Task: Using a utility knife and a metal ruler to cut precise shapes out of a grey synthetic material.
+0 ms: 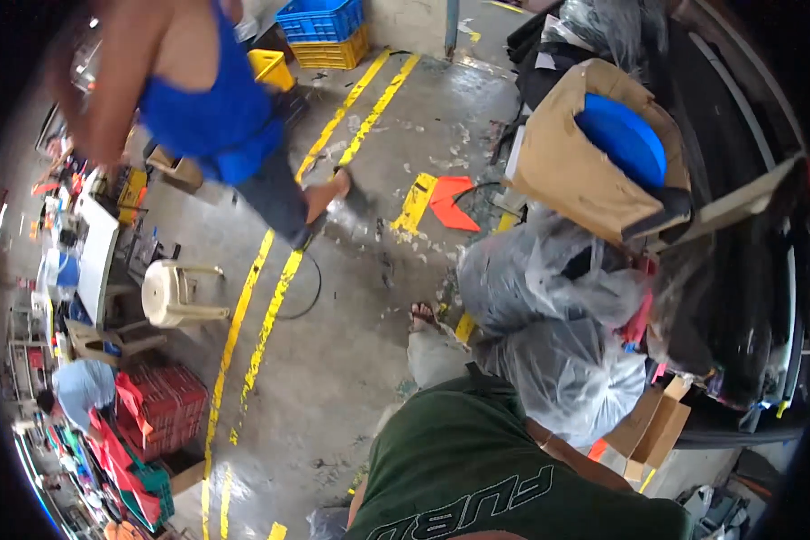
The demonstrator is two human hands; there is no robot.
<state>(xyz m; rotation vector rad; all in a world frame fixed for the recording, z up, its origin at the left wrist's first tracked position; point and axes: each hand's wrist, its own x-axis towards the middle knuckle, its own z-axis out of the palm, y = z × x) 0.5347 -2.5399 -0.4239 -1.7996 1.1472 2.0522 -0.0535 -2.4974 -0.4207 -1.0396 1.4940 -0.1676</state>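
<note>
A person in a dark green shirt (459, 441) stands on a concrete floor (333, 369), beside two stuffed clear plastic bags (562, 369) heaped along the floor's right edge. The right arm (578, 454) shows between the shirt and the nearer bag; both hands are out of sight, so whether either is open or closed on anything cannot be told. The bags lie just beside that arm, one beyond the other; contact between arm and plastic is unclear. Toward the floor's lower right corner sits an open cardboard box (661, 427), while a larger torn carton (540, 157) above the bags holds a rounded blue item (625, 139). White outlined capitals run across the shirt; any writing farther off is too small to read. Past double yellow lines (252, 360) stand a pale plastic stool (162, 292) and, near the floor's lower left corner, a red crate (173, 409). A blurred passer-by in a blue top (211, 117) strides across the far end.
</note>
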